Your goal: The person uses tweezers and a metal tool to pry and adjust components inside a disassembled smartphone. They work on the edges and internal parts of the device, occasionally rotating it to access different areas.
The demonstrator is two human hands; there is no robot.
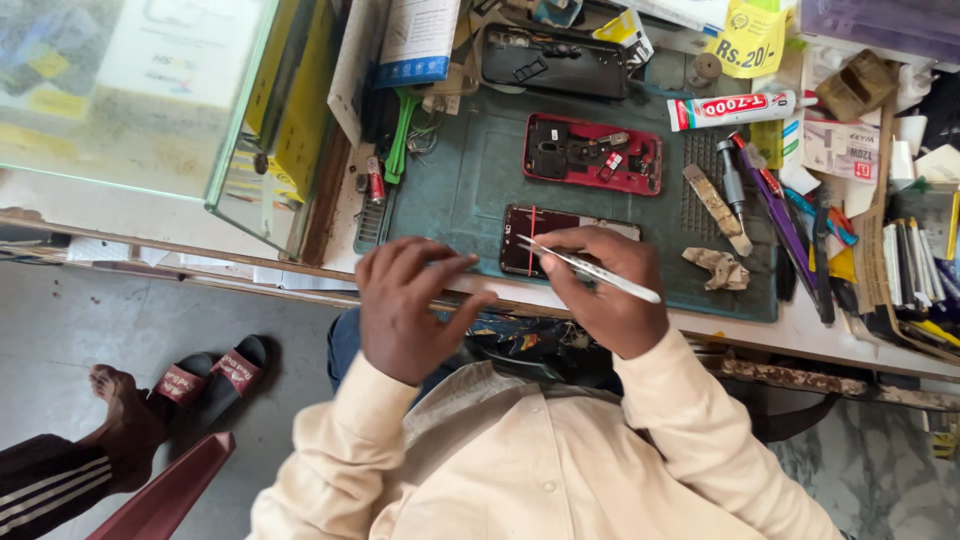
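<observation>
My right hand holds metal tweezers, their tips pointing at a dark phone display panel with a red line down it, lying on the green work mat. My left hand hovers loosely curled at the mat's near edge, left of the panel, holding nothing that I can see. Farther back on the mat lies a red opened phone body showing its inner parts. Behind it sits a black phone frame.
A glue tube, a worn brush, a crumpled rag, screwdrivers and pens crowd the mat's right side. A green tool lies left. A glass counter stands at left. Another person's foot and sandals are on the floor.
</observation>
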